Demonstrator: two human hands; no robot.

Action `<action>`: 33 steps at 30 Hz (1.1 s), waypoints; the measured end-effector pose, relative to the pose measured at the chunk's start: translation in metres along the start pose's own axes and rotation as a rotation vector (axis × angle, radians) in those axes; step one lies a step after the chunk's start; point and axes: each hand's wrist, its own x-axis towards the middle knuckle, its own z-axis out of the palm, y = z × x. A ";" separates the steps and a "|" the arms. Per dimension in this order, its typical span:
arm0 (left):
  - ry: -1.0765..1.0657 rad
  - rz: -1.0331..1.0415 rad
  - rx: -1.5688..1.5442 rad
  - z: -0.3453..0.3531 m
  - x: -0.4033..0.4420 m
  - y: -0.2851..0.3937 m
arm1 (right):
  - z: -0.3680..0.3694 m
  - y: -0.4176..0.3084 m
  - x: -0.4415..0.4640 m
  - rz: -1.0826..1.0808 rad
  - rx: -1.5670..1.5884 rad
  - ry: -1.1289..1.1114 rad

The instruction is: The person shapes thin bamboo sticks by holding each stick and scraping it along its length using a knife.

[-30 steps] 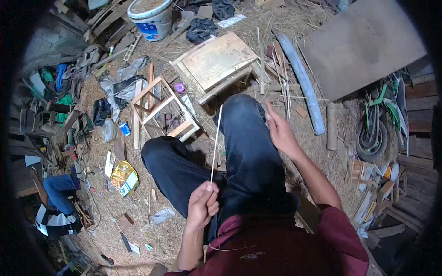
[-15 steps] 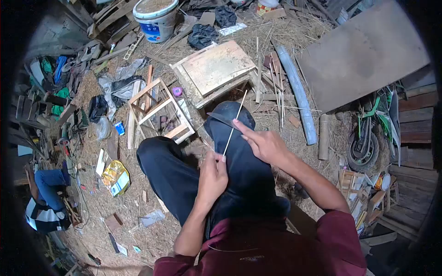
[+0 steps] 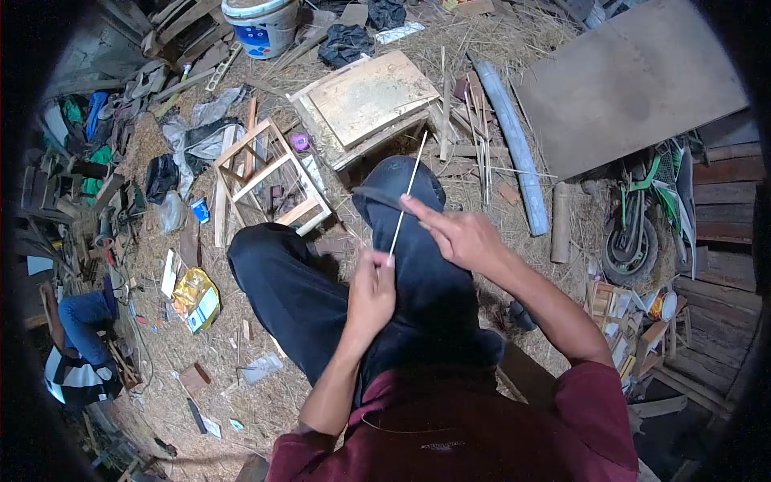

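A thin pale stick, likely bamboo or wood, stands slanted over my raised knee. My left hand pinches its lower end. In my right hand is a knife, its dark blade pointing left across the stick and my knee. My right index finger stretches along the blade, touching or very near the stick. The knife's handle is hidden inside my right hand.
Ahead are a wooden box-like stand and a small wooden frame. A grey pipe and a large board are at the right, above a motorbike. Another person sits far left. Straw and scraps cover the floor.
The head view has shifted slightly, so the surroundings sit higher and further left. My left hand still pinches the stick, and the knife blade lies at a flatter angle across it.
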 end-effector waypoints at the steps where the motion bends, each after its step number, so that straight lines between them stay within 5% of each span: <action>1: -0.004 0.001 -0.016 -0.004 -0.016 -0.001 | 0.000 0.002 0.001 0.021 -0.009 0.021; 10: -0.104 -0.341 -0.233 -0.061 -0.100 0.008 | -0.004 0.003 0.007 0.142 0.238 0.133; 13: -0.061 -0.238 -0.325 -0.056 -0.065 0.005 | 0.005 0.004 0.004 0.022 0.423 0.280; 16: -0.057 -0.311 -0.426 -0.037 -0.016 0.022 | -0.012 -0.020 0.002 -0.103 0.374 0.096; 18: -0.049 -0.250 -0.317 -0.022 0.012 0.028 | -0.015 -0.034 0.002 -0.111 0.055 -0.118; 22: 0.011 -0.043 -0.239 0.001 0.036 0.001 | -0.001 -0.032 0.007 -0.144 -0.030 -0.088; 33: -0.133 -0.149 -0.199 -0.055 -0.081 -0.001 | -0.004 -0.005 0.010 0.027 0.067 0.092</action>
